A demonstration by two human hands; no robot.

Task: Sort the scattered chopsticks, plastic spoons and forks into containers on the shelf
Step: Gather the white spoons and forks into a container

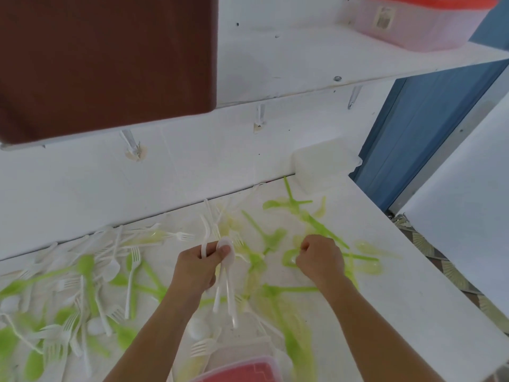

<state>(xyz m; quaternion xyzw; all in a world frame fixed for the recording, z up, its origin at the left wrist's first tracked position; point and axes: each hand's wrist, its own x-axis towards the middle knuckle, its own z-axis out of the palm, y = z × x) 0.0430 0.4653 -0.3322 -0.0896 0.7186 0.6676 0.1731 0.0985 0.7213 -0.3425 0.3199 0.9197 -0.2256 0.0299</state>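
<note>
Green and white cutlery litters the tabletop's left side, the left hand mid-table is clamped round a bunch of white spoons, and the right hand is curled over green bits, can't tell if it's holding any.

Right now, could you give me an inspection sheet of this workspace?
Surface: white table, strewn with cutlery.
Job's things: green spoons, white forks; red-lidded container on shelf; second lidded container at near edge; no chopsticks made out.
Clutter: brown panel, clear box.
Hands: left hand grips white spoons; right hand curled at a pale spoon, hold unclear.
Cables: nothing seen.
Surroundings: white wall, blue door.
</note>
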